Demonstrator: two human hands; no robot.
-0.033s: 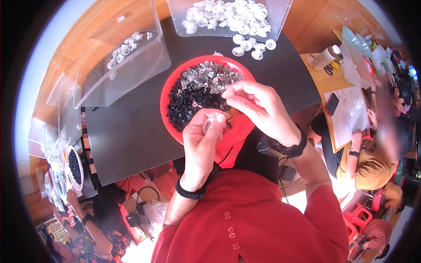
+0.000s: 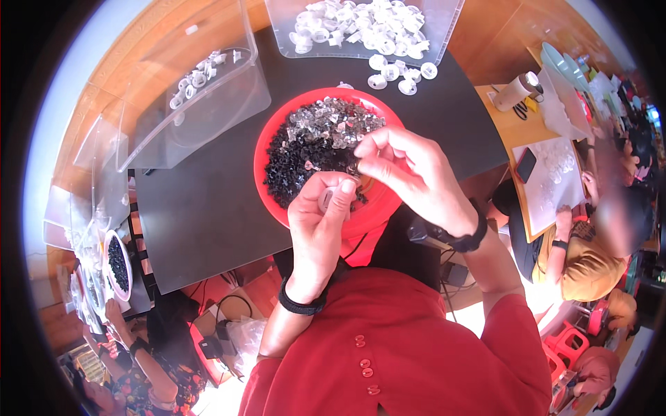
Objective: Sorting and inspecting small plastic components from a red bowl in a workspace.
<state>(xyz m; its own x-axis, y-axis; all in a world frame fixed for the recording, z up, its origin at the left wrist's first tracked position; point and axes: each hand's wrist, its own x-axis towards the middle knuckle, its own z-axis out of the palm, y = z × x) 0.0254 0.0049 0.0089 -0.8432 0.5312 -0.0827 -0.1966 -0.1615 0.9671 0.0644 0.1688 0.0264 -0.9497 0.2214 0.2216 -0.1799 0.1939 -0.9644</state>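
Note:
My left hand (image 2: 316, 222) is closed over the near rim of a red basin (image 2: 261, 163), with a small round whitish plastic piece (image 2: 325, 200) between thumb and fingers. Just to its right, my right hand (image 2: 413, 173) hovers over the basin's right side. Its thumb and fingers come together in a pinch, and whatever lies between them is too small to make out. Small black pieces (image 2: 288, 170) fill the left and near part of the basin. Shiny clear or metallic pieces (image 2: 326, 121) are heaped at its far side.
A clear bin of white round parts (image 2: 361, 28) stands at the far edge of the dark table (image 2: 208, 229); several loose white parts (image 2: 402, 73) lie before it. Another clear bin (image 2: 201, 132) is at left. People work on both sides; a phone (image 2: 525, 165) lies right.
My right hand's fingertips have shifted slightly to the right and down, and its thumb sits a little differently. The left hand has barely moved and still holds the round piece.

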